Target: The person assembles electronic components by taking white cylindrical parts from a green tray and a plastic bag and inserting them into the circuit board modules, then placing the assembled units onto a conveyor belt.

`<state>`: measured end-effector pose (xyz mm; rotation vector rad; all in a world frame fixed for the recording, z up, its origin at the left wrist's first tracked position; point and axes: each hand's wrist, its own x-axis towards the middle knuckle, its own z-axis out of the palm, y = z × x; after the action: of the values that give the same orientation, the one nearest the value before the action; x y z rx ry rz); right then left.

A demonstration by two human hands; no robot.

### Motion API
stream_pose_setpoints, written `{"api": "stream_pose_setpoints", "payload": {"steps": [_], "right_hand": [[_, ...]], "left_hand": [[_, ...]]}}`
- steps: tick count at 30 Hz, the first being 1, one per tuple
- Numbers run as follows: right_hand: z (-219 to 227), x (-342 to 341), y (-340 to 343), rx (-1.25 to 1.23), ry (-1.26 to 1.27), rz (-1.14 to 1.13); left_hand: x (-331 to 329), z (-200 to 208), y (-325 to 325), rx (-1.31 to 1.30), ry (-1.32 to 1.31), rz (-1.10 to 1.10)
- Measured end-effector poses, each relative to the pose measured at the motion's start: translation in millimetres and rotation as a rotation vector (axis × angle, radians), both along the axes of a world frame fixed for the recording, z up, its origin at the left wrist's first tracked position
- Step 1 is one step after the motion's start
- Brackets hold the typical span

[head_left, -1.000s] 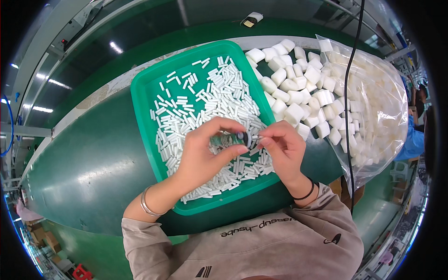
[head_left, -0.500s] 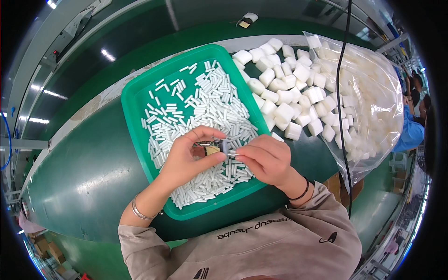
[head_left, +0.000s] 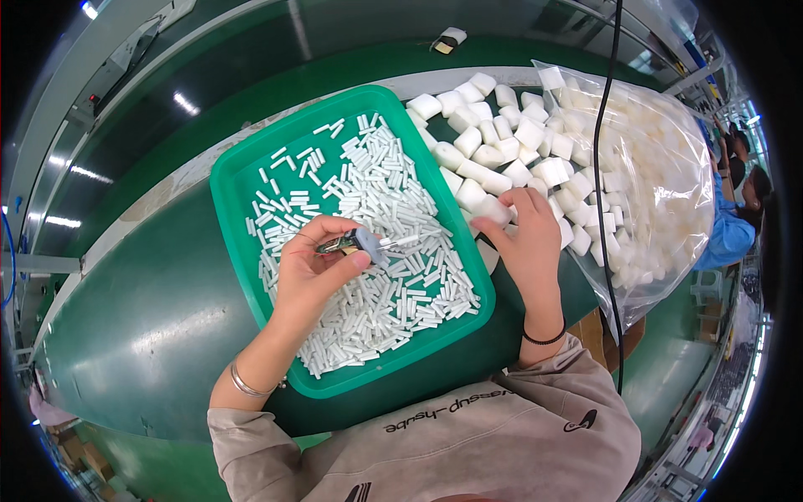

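Observation:
Over the green tray (head_left: 237,243) my left hand (head_left: 303,266) is closed on a small electronic assembly (head_left: 366,243) with thin wires and a round grey end. A slim white piece points to the right from that end, over the tray. Many short white tubes (head_left: 393,171) lie loose in the tray. Beyond the tray's right edge, my right hand (head_left: 534,238) has thumb and fingers around a white foam plug (head_left: 492,209) at the near side of a heap of white foam plugs (head_left: 529,134).
A clear plastic bag (head_left: 669,192) of more foam plugs lies open at the right. A black cable (head_left: 599,167) hangs down across it. Another small assembly (head_left: 448,40) lies on the green belt at the back. A person in blue (head_left: 729,234) is at the far right.
My right hand has left the grey end of the assembly and moved right to the foam plugs. My left hand has shifted slightly left and tilted the assembly, still holding it.

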<state>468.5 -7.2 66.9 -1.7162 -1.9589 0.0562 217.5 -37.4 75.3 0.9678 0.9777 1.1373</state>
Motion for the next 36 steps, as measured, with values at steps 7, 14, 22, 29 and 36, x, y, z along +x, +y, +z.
{"api": "stream_pose_setpoints", "payload": {"steps": [7, 14, 22, 29, 36], "right_hand": [[6, -32, -18, -0.181, 0.879, 0.271], [0, -47, -41, -0.299, 0.892, 0.489], [12, -45, -39, -0.171, 0.640, 0.524], [2, -45, -38, 0.043, 0.622, 0.704], [2, -48, -40, 0.043, 0.617, 0.712]], "left_hand": [[0, -2, -3, 0.167, -0.012, -0.062], [-2, -2, -4, 0.391, 0.107, -0.141], [-2, -5, -1, 0.375, 0.232, -0.189], [-2, -6, -2, 0.277, 0.110, -0.288], [2, -6, -5, 0.174, 0.080, -0.350]]}}
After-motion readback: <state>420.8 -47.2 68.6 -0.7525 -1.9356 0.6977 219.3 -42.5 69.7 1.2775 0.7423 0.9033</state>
